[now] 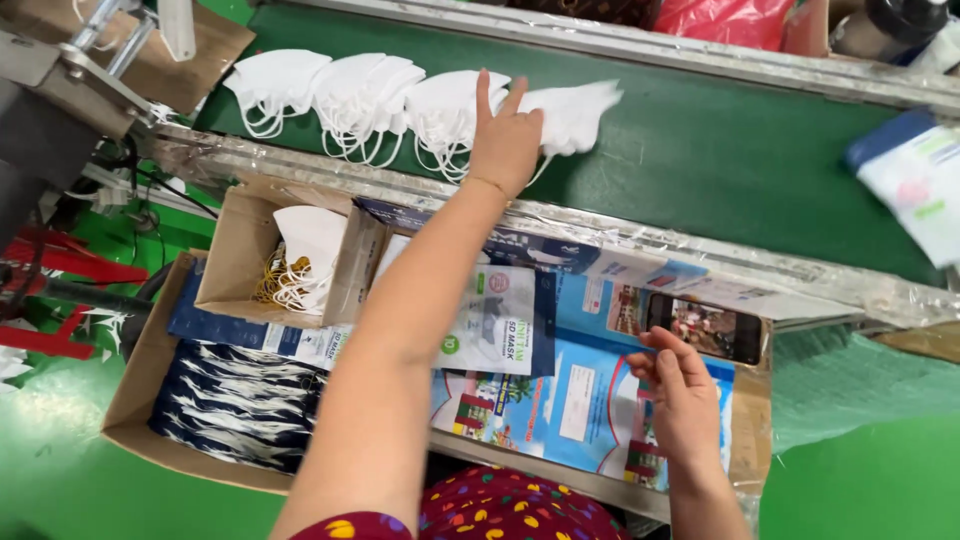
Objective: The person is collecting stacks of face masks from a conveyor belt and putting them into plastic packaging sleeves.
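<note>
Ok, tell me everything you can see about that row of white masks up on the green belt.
The white masks lie in an overlapping row on the green conveyor belt, near its upper left end. They look like soft folded fabric, each pointed at one end, with thin white ear loops trailing toward the belt's near metal rail. The left hand rests flat on the right end of the row, fingers spread, covering part of one mask.

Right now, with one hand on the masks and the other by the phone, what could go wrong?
1. The left hand covers only one end of the row of masks; on the green belt the others may spread.
2. The right hand is at the phone, which leans near the edge; a nudge could tip it.
</note>
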